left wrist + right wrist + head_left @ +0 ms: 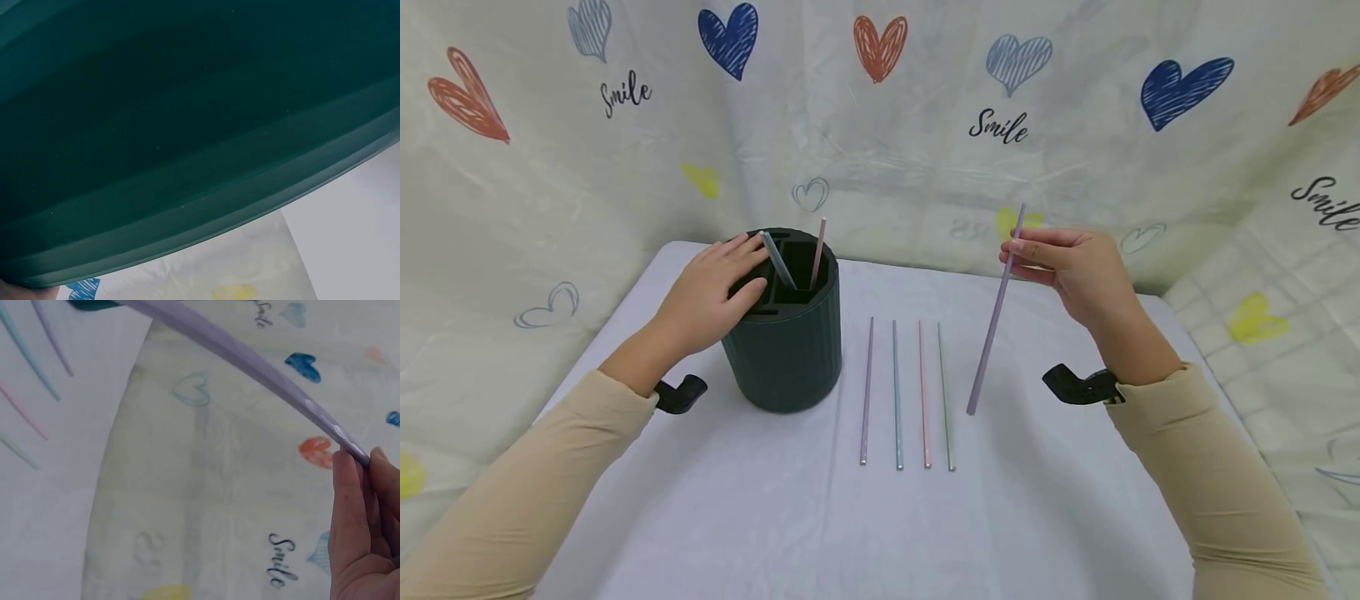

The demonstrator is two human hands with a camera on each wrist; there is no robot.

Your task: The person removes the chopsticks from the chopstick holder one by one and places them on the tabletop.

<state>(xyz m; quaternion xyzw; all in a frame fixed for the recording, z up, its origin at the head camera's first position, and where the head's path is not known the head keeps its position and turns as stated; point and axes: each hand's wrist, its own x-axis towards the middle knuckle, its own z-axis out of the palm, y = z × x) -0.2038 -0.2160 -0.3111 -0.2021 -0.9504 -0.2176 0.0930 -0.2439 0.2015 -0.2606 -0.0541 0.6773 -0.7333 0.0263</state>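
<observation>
Pale sheeting printed with hearts and the word "Smile" stood behind the white-covered surface. On it, toward your left, a dark green ribbed container stood upright. Your left grip was spread, fingers extended and resting across the container's top, thumb apart from them; it pinched nothing. Inside the container, a blue-grey stick leaned to the left and a pink stick stood closer to upright, both projecting above the floor of the holder. Your right grip was together, thumb and fingers clamped on a purple stick near its upper end; you held that stick tilted, its top toward the right, well apart from the container. Between the container and the held stick, four more lay apart in a row, left to right: a thin purple stick, a light-blue stick, a light-pink stick and a green stick.
</observation>
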